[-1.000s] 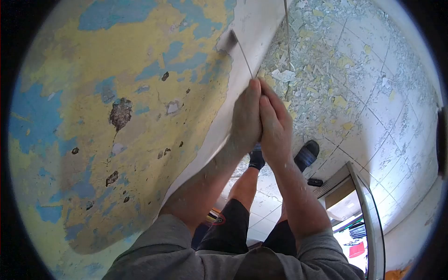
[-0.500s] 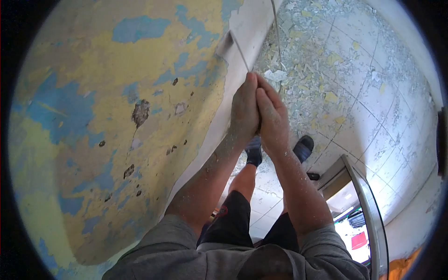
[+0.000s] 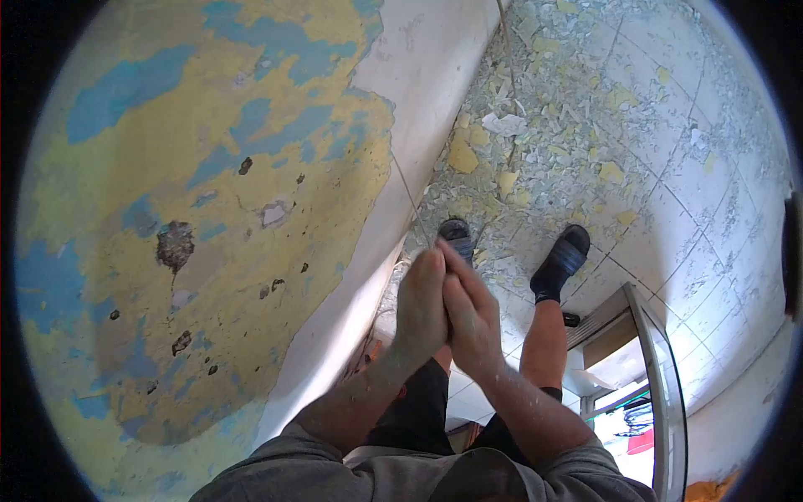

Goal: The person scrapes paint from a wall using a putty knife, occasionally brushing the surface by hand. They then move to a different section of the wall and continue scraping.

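Observation:
My left hand [image 3: 421,299] and my right hand [image 3: 473,320] press together, fingers closed around the hidden handle of a scraper. Its thin shaft [image 3: 407,186] runs from the fingertips up and left across the bare white strip of wall. The scraper's blade is hard to make out at the ragged paint edge. To the left, the wall [image 3: 251,217] carries yellow and blue paint with several dark pits. Both forearms are dusted with pale specks.
Paint flakes [image 3: 569,109] litter the tiled floor, with a larger yellow flake [image 3: 462,156] close to the wall's base. My feet, in dark slippers [image 3: 571,251], stand below the hands. A metal-framed glass door [image 3: 657,385] is at lower right. A thin cord [image 3: 508,50] lies near the wall.
Both hands have come down and closer to my body, with the scraper drawn along. The view has shifted, showing more of both feet. A large yellow flake now shows by the wall's base.

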Demonstrator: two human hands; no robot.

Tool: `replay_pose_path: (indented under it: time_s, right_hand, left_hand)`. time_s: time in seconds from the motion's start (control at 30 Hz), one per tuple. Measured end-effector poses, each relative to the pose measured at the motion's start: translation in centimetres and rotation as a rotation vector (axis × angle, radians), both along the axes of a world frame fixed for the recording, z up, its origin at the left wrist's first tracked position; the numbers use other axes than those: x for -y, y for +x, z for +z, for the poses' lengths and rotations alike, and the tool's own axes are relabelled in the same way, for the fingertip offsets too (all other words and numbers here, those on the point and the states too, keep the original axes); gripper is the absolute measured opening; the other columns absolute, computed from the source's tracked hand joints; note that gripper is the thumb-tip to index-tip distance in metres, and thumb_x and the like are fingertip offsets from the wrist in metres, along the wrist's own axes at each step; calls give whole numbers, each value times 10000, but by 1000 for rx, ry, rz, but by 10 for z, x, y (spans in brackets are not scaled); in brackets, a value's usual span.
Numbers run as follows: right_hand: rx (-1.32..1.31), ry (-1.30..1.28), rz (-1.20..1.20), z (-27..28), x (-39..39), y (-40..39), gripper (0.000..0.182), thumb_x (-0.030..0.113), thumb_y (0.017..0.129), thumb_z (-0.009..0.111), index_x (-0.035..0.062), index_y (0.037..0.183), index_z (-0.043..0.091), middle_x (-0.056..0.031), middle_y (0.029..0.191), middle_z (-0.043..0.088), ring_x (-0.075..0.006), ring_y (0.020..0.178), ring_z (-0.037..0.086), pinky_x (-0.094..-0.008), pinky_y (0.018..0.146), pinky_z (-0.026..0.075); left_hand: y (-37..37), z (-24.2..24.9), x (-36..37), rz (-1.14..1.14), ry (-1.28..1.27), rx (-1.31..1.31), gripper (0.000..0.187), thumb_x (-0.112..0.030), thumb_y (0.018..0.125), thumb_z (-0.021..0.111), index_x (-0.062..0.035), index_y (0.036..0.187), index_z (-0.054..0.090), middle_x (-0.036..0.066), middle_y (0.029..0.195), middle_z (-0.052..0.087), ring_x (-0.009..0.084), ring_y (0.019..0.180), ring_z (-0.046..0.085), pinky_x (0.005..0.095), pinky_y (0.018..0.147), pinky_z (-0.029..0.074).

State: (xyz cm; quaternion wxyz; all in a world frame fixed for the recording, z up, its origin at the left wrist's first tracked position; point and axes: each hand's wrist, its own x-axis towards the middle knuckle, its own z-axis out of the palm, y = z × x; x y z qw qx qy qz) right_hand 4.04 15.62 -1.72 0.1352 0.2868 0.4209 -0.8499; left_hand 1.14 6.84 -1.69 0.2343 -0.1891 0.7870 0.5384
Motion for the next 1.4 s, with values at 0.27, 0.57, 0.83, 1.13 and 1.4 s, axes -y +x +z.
replay_pose_path:
  time_s: [0.27, 0.57, 0.83, 1.13, 1.4]
  right_hand:
    - [55, -151, -177, -63, -4, -70, 494, 294, 1007, 531, -28, 1382, 525, -127, 1247, 626, -177, 1108, 579, -283, 983, 439]
    - [228, -496, -48, -80, -13, -39, 510, 292, 995, 548, 15, 1420, 500, -132, 1278, 620, -209, 1157, 583, -324, 1024, 426]
    - [61, 8, -26, -12, 1, -2, 470, 278, 1005, 518, -10, 1375, 536, -157, 1318, 605, -227, 1249, 539, -311, 1066, 381]
    - [37, -112, -174, -44, 7, -36, 463, 262, 1021, 506, -2, 1401, 513, -167, 1329, 590, -182, 1183, 557, -280, 1003, 423]
    - [12, 23, -8, -82, 9, -87, 466, 245, 1006, 525, -24, 1386, 521, -178, 1285, 618, -201, 1171, 573, -303, 1026, 420]
  left_hand:
    - [-75, -68, -19, -93, -59, -58, 573, -457, 1067, 309, 35, 1005, 596, 257, 939, 635, 392, 909, 590, 454, 801, 451]
    - [-37, -65, -13, 251, 158, 192, 457, -488, 1058, 380, -73, 953, 539, 12, 927, 521, 110, 888, 517, 271, 814, 457]
    - [-3, -33, 5, 288, 248, 109, 463, -451, 1060, 410, -28, 1118, 589, 47, 986, 563, 118, 939, 536, 273, 840, 460]
    - [-52, -51, -7, 29, 63, 34, 550, -495, 1040, 410, 3, 1016, 641, 98, 974, 645, 179, 919, 580, 357, 793, 467]
    - [-95, -76, -11, 158, 169, 94, 593, -489, 1052, 385, 58, 1135, 601, 140, 1073, 622, 201, 963, 575, 336, 832, 477]
